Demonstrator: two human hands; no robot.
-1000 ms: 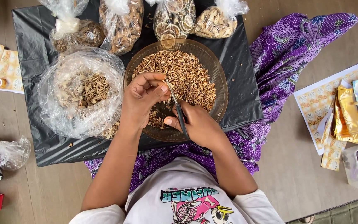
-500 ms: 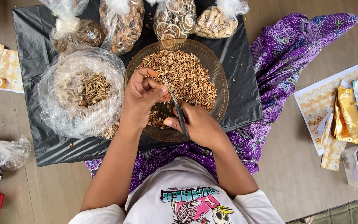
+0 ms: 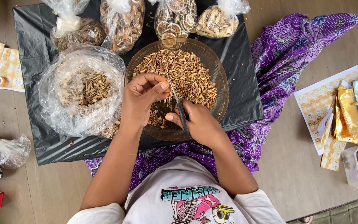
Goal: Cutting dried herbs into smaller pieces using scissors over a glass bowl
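the right hand (image 3: 199,124) is closed around the handles of a pair of scissors (image 3: 178,103), blades pointing away over the brown bowl (image 3: 220,83) of chopped dried pieces. the left hand (image 3: 139,97) has its fingers curled, thumb and forefinger pinched just beside the blades; what they pinch is too small to tell. the bowl sits at the middle of the black plastic sheet (image 3: 34,41), near its front edge, beside an open clear bag of dried sticks (image 3: 81,89) on the left.

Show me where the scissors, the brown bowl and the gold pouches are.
scissors (image 3: 180,108): head view, on the dark blades.
brown bowl (image 3: 221,76): head view, on its right rim.
gold pouches (image 3: 352,114): head view, on the top pouch's face.
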